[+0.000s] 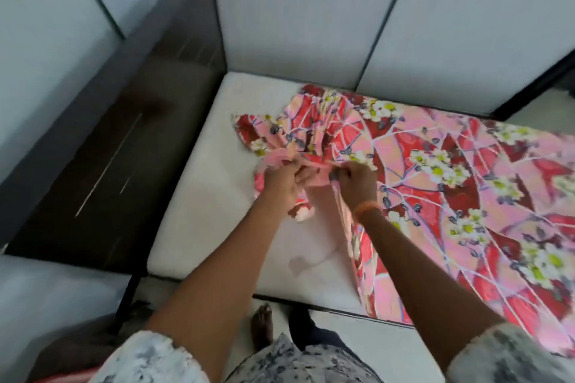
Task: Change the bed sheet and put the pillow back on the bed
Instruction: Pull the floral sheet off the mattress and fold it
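Both hands, left hand (284, 185) and right hand (354, 182), grip bunched floral sheet (451, 183) on bare mattress (202, 196).

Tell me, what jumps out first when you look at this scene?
The bright pink and red floral bed sheet catches the eye first, spread over the right side of the bare white mattress and bunched near its middle. There the left hand and right hand both grip the gathered cloth. A dark brown wooden cabinet stands left of the bed.
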{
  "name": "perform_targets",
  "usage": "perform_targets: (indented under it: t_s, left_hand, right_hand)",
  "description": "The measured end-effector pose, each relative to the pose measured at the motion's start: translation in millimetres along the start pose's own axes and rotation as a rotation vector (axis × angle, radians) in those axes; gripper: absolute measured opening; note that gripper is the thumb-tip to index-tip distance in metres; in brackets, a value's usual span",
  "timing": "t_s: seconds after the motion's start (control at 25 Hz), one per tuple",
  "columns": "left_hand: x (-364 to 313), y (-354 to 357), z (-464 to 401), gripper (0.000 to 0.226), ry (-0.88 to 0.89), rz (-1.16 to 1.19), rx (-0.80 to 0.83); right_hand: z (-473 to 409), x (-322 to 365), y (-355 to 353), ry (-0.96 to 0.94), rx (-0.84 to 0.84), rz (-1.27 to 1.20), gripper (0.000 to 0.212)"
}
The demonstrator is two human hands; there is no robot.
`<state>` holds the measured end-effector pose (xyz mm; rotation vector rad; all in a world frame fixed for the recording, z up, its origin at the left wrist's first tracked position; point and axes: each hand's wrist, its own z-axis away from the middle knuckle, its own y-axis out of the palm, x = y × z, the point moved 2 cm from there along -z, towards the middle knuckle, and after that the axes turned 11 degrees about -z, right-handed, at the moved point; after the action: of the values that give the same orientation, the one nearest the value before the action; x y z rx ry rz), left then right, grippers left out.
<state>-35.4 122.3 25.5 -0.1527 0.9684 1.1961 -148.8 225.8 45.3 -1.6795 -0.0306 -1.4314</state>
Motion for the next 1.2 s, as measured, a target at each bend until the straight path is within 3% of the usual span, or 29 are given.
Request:
perform_targets:
  t_s: [0.08, 0.16, 0.2, 0.28, 0.36, 0.44, 0.48, 0.6, 0.64, 0.72, 0.8, 0.88, 0.92, 0.96, 1.0, 1.04, 1.08, 1.12, 1.16, 1.2]
  left_hand:
    - [8, 39, 8, 0.008, 0.027, -0.195, 0.096]
    - [55, 77, 27, 0.025, 0.002, -0.599, 0.242]
    - [82, 99, 38, 0.035, 0.014, -0.779, 0.239]
    - [132, 136, 53, 0.05, -0.025, -0.927, 0.138]
    - [157, 159, 56, 0.053, -0.081, -1.04, 0.016]
    - [175, 179, 43, 0.052, -0.117, -0.945, 0.031]
    - [178, 189, 41, 0.051, -0.229, -0.745, 0.074]
    - [170, 231, 55, 0.022, -0.33, -0.517, 0.008]
    - [166, 246, 56, 0.017, -0.35, -0.37, -0.023]
    - [147, 271, 48, 0.012, -0.346, -0.188, -0.061]
    - [125, 286, 58, 0.01, -0.309, -0.231, -0.082]
    - [111, 281, 56, 0.039, -0.362, -0.465, -0.126]
    - [109, 277, 59, 0.054, -0.407, -0.742, -0.078]
    - [109, 278, 65, 0.06, -0.378, -1.066, -0.055]
    - [114, 284, 66, 0.054, -0.238, -1.41, -0.068]
    - [119, 294, 64, 0.043, 0.061, -1.734, -0.146]
    - [122, 313, 59, 0.043, 0.43, -1.861, -0.161]
    - [125, 338, 59, 0.058, 0.694, -1.818, -0.092]
    - [129, 361, 51, 0.071, 0.823, -1.74, 0.018]
    - [128, 384, 41, 0.07, 0.873, -1.683, 0.081]
  right_hand:
    - [-23, 10, -45, 0.088, -0.109, -0.088, 0.016]
    - [-25, 2, -73, 0.164, -0.106, -0.164, 0.018]
    - [-20, -5, -84, 0.204, -0.051, -0.253, 0.017]
    - [-4, -22, -105, 0.284, 0.119, -0.507, 0.01]
    - [3, -50, -134, 0.314, 0.223, -0.546, 0.021]
    - [12, -98, -166, 0.329, 0.228, -0.47, 0.033]
    - [22, -126, -177, 0.361, 0.263, -0.42, 0.037]
    - [74, -211, -195, 0.444, 0.601, -0.136, 0.069]
    - [89, -237, -193, 0.426, 0.64, -0.044, 0.077]
    - [94, -267, -192, 0.374, 0.531, 0.064, 0.057]
    - [75, -270, -207, 0.353, 0.273, 0.073, 0.034]
    - [41, -257, -241, 0.294, 0.086, 0.061, 0.026]
    - [19, -246, -265, 0.247, 0.016, 0.058, 0.023]
    - [-4, -229, -292, 0.209, -0.043, 0.04, 0.022]
    - [-25, -212, -316, 0.164, -0.081, 0.019, 0.022]
    - [-42, -195, -336, 0.09, -0.092, 0.019, 0.02]
    - [-54, -178, -349, -0.01, -0.075, 0.057, 0.019]
    - [-61, -163, -356, -0.12, -0.038, 0.09, 0.017]
    - [-65, -154, -358, -0.227, 0.004, 0.095, 0.015]
    - [-65, -152, -360, -0.297, 0.018, 0.082, 0.012]
